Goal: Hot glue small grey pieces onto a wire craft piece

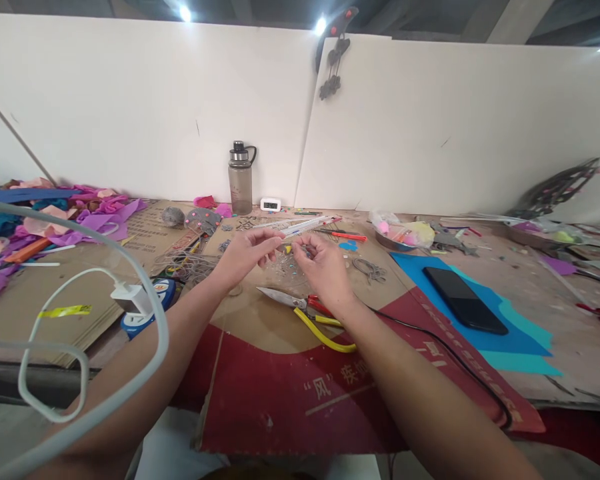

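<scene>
Your left hand (245, 253) and right hand (323, 267) meet above the table (555, 320); both pinch a small thin piece (286, 248) between fingertips, too small to name; its long axis runs roughly left to right between your hands, though which end leads you cannot tell; just below lie yellow-handled cutters (310, 317), blades pointing left; a phone (464, 300) rests well apart on blue paper (520, 340).

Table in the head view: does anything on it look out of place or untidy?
Yes. Purple and pink scraps lie heaped at the far left of the table. Open scissors lie below the hands, blades spread. A white charger sits on the left with its cable looping over the edge.
</scene>
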A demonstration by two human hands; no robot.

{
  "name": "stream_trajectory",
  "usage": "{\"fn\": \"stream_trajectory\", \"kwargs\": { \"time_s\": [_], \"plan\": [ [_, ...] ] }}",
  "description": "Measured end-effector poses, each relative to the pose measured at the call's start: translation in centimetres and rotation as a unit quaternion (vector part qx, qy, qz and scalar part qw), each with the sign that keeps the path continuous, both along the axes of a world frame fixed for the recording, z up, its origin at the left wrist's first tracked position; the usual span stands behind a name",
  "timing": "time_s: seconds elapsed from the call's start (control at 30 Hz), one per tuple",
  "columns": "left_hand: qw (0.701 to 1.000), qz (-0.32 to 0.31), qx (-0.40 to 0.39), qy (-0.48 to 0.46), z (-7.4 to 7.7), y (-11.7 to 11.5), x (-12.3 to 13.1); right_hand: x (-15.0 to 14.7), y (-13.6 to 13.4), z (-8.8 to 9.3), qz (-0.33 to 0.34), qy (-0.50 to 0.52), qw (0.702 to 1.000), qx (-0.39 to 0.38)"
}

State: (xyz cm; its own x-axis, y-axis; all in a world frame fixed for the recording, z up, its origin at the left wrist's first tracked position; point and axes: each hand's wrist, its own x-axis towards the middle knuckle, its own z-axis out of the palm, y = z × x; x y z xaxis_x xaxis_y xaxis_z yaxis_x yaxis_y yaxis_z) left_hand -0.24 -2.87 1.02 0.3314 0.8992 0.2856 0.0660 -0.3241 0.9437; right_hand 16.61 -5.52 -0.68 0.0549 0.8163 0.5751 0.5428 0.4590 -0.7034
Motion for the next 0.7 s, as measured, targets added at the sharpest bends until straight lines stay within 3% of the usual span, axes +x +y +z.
{"fn": "stream_trajectory", "kwargs": {
  "time_s": [0.2, 0.37, 0.53, 0.7],
  "plan": [
    [0.984, 0.049, 0.126, 0.115, -0.44, 0.06, 0.22, -0.21, -0.36, -0.07, -0.017, -0.069, 0.997, 0.034],
    [0.975, 0.053, 0.166, 0.136, -0.87, 0.3, 0.24, -0.37, -0.74, 0.11, -0.028, -0.126, 0.99, 0.062],
    [0.973, 0.056, 0.166, 0.152, -0.5, -0.13, 0.25, -0.37, -0.95, 0.35, -0.031, -0.162, 0.984, 0.065],
    [0.984, 0.044, 0.084, 0.153, 0.0, -0.45, 0.26, -0.17, -0.82, 0.28, 0.029, -0.102, 0.994, 0.022]
  ]
}}
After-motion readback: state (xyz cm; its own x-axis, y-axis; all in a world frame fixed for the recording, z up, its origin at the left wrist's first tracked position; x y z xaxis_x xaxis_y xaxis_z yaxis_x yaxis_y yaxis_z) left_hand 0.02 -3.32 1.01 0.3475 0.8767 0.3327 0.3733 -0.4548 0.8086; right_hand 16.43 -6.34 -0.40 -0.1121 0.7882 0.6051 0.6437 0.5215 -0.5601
